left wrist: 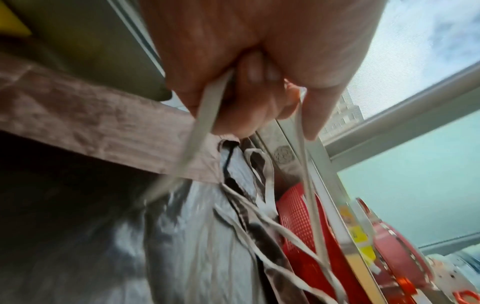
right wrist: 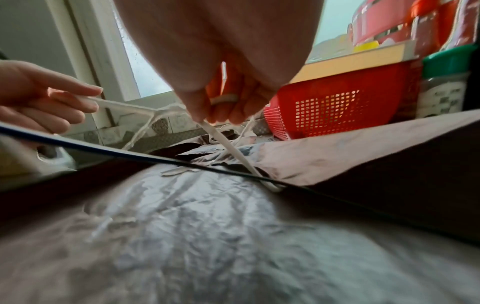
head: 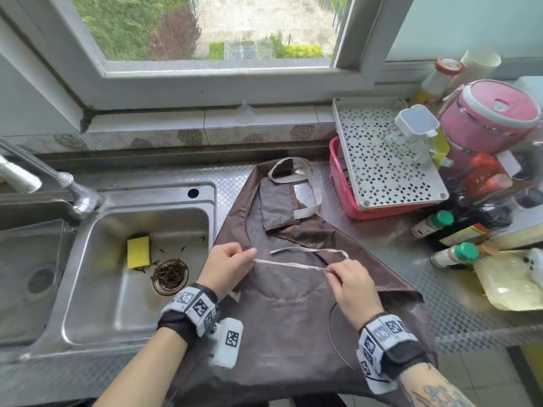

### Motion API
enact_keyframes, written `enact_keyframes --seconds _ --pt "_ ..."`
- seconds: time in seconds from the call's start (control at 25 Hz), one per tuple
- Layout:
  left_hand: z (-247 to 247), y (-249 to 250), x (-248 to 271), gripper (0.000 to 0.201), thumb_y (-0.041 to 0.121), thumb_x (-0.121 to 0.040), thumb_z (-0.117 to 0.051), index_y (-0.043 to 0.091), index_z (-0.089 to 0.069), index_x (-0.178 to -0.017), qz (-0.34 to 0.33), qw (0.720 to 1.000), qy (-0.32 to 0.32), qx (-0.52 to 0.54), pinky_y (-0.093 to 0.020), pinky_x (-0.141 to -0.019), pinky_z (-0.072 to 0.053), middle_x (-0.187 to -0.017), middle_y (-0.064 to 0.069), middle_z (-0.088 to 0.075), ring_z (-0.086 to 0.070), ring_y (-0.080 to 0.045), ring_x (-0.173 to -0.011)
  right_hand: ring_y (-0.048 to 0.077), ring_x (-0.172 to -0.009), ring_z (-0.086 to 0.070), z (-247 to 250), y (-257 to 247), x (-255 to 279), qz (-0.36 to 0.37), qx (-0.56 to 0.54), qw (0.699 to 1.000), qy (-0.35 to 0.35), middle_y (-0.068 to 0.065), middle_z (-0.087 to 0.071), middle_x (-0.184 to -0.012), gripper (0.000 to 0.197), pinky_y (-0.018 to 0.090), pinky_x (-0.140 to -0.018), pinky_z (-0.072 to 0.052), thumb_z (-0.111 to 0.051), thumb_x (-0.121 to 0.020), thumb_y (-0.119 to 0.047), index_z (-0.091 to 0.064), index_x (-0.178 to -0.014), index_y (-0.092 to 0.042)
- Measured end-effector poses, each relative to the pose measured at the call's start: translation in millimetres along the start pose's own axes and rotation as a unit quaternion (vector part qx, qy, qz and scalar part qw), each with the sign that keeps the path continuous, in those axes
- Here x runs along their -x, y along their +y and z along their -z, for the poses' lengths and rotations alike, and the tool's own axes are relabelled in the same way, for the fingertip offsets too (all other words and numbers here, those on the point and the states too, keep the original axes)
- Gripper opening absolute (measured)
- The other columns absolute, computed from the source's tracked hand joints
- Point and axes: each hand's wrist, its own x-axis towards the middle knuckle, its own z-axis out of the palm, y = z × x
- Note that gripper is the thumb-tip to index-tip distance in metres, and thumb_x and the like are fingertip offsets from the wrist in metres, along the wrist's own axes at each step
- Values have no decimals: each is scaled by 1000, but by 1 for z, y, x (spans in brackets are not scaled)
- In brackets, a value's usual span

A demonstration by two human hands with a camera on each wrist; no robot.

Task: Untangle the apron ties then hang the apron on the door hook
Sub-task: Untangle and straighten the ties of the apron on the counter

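Here, sink (head: 88,289) with sponge (head: 138,251), tea leaves (head: 169,276)

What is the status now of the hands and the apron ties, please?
Left hand and right hand both pinch one white tie, stretched between them. Apron flat on counter. Nothing in the way.

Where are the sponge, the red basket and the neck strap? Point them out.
sponge (head: 138,252), head view, middle of its yellow face.
red basket (right wrist: 335,108), right wrist view, its mesh side wall.
neck strap (head: 315,188), head view, right side of the loop.
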Motion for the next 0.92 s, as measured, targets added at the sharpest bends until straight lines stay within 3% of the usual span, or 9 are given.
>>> enact_keyframes --seconds 0.08,0.16,0.24,0.32,0.44,0.64,0.76,0.84,0.92 --pt "10 2 -4 46 34 -77 -69 18 -34 -51 -11 983 19 -182 -24 -48 -35 -42 8 -41 -43 -12 -44 29 -71 -55 10 6 8 -2 107 994 -19 1 -61 -66 20 38 -63 -40 -53 -81 -33 -66 -72 -20" --pt "15 -4 -7 39 52 -76 -58 17 -45 -64 -25 891 3 -452 -32 -66 -44 -67 0 -63 -62 -26 -71 30 -68 -53 16 2 14 -18 218 972 -82 0 -59 -58 17 38 -62 -33 -65 -73 -32 -65 -62 -20" --pt "12 -10 -10 33 55 -81 -49 22 -52 -85 -19 837 -41 -546 -37 -79 -47 -97 -9 -71 -65 -32 -97 29 -64 -54 16 -1 21 -14 280 951 -128 1 -59 -49 30 38 -64 -28 -76 -65 -42 -63 -51 -18" --pt "5 -17 -11 36 51 -85 -49 18 -52 -100 9 839 -101 -535 -40 -85 -47 -111 -15 -67 -62 -35 -106 27 -60 -54 23 -2 28 14 293 947 -126 0 -58 -44 45 39 -66 -25 -61 -72 -58 -60 -48 -20" --pt "-6 -26 -12 37 45 -81 -59 17 -50 -103 26 853 -156 -498 -41 -87 -47 -114 -15 -65 -61 -35 -106 25 -55 -53 32 -3 39 40 223 970 -93 0 -53 -47 42 38 -68 -26 -40 -85 -49 -57 -57 -23" --pt "-29 -31 -9 33 40 -87 -53 14 -49 -107 -12 818 -176 -548 -42 -86 -45 -116 -17 -63 -59 -37 -108 31 -67 -57 22 5 62 -37 25 972 -230 -2 -54 -58 24 40 -64 -39 -33 -94 -45 -47 -85 -27" --pt "-33 -28 -9 28 39 -91 -49 15 -59 -101 -22 846 -175 -503 -38 -86 -45 -110 -15 -66 -61 -33 -104 15 -71 -54 13 -9 57 -77 -87 974 -195 -8 -50 -64 25 34 -71 -39 -53 -86 -44 -53 -69 -26" --pt "-28 -26 -10 21 34 -88 -57 14 -64 -82 -71 910 -157 -377 -30 -76 -42 -92 -10 -65 -61 -23 -86 5 -83 -52 9 -17 48 -57 -155 975 -150 -10 -54 -80 27 27 -83 -36 -57 -80 -46 -62 -66 -24" --pt "-23 -20 -9 20 21 -87 -62 12 -63 -69 -82 970 -141 -182 -22 -69 -41 -86 -2 -62 -58 -7 -73 2 -101 -56 4 -29 33 -80 -329 927 -164 -8 -65 -102 26 18 -91 -36 -62 -76 -42 -69 -68 -18"
